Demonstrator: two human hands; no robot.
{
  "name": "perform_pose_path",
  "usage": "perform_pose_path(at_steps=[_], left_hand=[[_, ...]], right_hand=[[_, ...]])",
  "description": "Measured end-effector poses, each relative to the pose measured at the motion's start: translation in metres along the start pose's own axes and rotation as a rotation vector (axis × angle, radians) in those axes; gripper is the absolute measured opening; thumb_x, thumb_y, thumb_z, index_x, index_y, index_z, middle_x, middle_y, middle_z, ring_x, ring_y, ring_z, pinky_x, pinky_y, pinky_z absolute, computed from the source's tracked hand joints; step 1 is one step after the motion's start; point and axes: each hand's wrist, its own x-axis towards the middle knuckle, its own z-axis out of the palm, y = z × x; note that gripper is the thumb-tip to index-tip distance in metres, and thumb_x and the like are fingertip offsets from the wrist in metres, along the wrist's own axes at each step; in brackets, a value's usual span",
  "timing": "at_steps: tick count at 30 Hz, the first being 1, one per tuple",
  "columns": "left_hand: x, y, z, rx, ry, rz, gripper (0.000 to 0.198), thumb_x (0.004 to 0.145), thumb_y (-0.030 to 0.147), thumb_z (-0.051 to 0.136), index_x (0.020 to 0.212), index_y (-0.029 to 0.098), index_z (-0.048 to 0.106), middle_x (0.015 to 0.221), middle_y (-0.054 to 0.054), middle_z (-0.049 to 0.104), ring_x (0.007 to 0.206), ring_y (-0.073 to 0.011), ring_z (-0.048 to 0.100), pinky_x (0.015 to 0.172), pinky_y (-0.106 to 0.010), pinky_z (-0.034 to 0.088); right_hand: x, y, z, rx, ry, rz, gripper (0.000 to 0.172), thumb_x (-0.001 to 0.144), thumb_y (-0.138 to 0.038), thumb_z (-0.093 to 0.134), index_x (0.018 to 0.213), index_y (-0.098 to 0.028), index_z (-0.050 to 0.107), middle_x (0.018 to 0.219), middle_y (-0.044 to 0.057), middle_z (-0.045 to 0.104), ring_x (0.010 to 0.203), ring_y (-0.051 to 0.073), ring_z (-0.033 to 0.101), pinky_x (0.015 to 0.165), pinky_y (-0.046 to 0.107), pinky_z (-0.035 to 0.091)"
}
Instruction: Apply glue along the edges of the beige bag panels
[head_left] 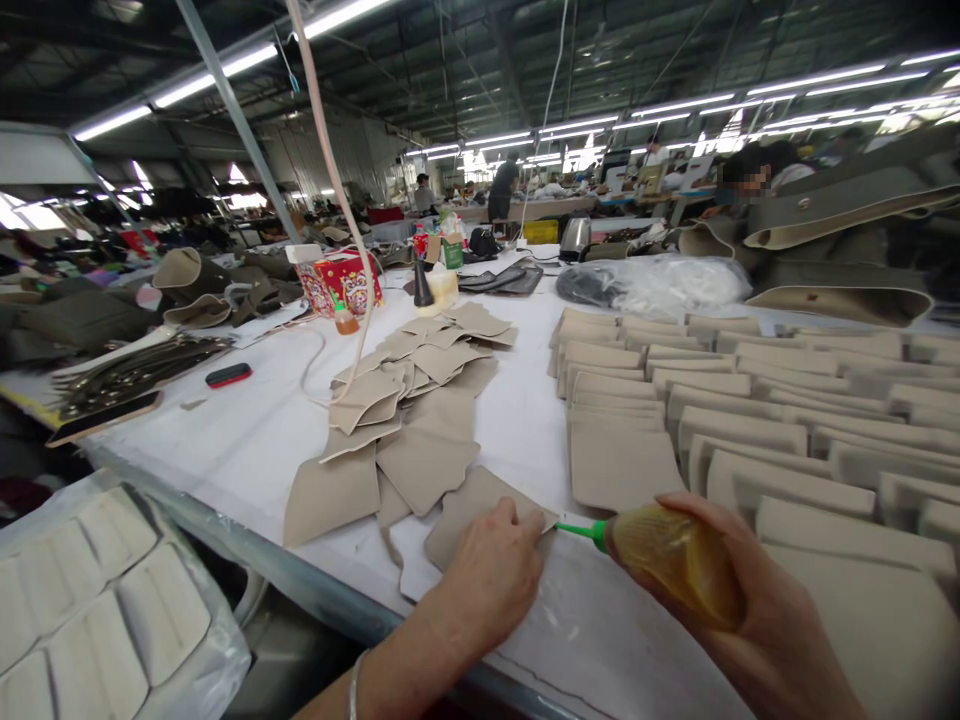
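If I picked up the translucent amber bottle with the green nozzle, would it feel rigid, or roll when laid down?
The amber bottle would probably roll on its side, given its rounded body. Its translucent wall suggests squeezable plastic. The thin green nozzle might bend if knocked.

Glaring tube lights (251, 60), dim roof (465, 80), blurred edges

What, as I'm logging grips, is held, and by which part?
The right hand holds the bottle by its body; the left hand is on a tan piece near one corner, grip unclear.
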Motion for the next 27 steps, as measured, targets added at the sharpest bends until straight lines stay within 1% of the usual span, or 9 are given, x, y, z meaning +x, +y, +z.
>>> perform_pose_path(at_steps=[5,10,13,18,20,24,27], left_hand=[[-0.002,-0.004,-0.001,0.015,0.012,0.027,0.039,0.092,0.020,0.040,0.124,0.032,0.059,0.095,-0.003,0.061,0.079,-0.0225,0.064,0.075,-0.035,0.052],[-0.002,-0.002,0.000,0.030,0.021,0.028,0.038,0.092,0.021,0.040,0.122,0.032,0.059,0.095,-0.003,0.062,0.079,-0.0229,0.065,0.074,-0.035,0.052],[-0.002,-0.002,0.000,0.041,0.022,0.025,0.038,0.092,0.021,0.040,0.124,0.032,0.058,0.097,-0.003,0.062,0.079,-0.0232,0.065,0.074,-0.036,0.053],[-0.003,-0.003,0.001,0.058,0.019,0.037,0.037,0.093,0.022,0.041,0.125,0.032,0.057,0.097,-0.003,0.062,0.079,-0.0228,0.065,0.074,-0.035,0.052],[-0.003,-0.003,0.000,0.059,0.009,0.036,0.036,0.094,0.023,0.041,0.125,0.031,0.057,0.097,-0.003,0.061,0.079,-0.0223,0.064,0.074,-0.034,0.052],[-0.005,-0.001,-0.001,0.064,-0.004,0.025,0.035,0.095,0.024,0.040,0.126,0.030,0.056,0.100,-0.004,0.062,0.082,-0.0225,0.064,0.076,-0.035,0.052],[-0.005,0.000,-0.002,0.065,-0.006,0.019,0.035,0.094,0.024,0.039,0.125,0.030,0.056,0.101,-0.004,0.062,0.082,-0.0234,0.064,0.076,-0.036,0.052]], right_hand=[[-0.001,0.002,0.000,-0.030,0.041,0.034,0.044,0.088,-0.055,0.068,0.122,-0.032,0.056,0.108,0.003,0.067,0.083,0.023,0.070,0.062,0.026,0.058],[-0.002,0.001,0.000,-0.006,0.025,0.039,0.041,0.088,-0.055,0.068,0.120,-0.032,0.057,0.103,0.001,0.069,0.078,0.020,0.070,0.062,0.023,0.058],[-0.004,0.003,0.000,-0.011,0.035,0.055,0.043,0.087,-0.054,0.069,0.121,-0.031,0.056,0.104,0.001,0.068,0.078,0.021,0.070,0.060,0.024,0.057],[-0.009,0.007,0.000,0.003,0.027,0.061,0.045,0.086,-0.052,0.071,0.122,-0.031,0.056,0.106,0.002,0.068,0.082,0.022,0.070,0.068,0.027,0.058],[-0.009,0.008,0.000,0.025,0.019,0.091,0.044,0.086,-0.053,0.071,0.122,-0.031,0.056,0.104,0.001,0.068,0.081,0.022,0.070,0.069,0.027,0.058],[-0.008,0.011,0.001,0.025,0.058,0.123,0.046,0.085,-0.054,0.072,0.122,-0.030,0.058,0.106,0.002,0.066,0.080,0.022,0.069,0.069,0.028,0.057],[-0.011,0.014,0.002,0.043,0.038,0.139,0.046,0.085,-0.053,0.071,0.122,-0.029,0.057,0.106,0.003,0.066,0.081,0.023,0.068,0.072,0.030,0.057]])
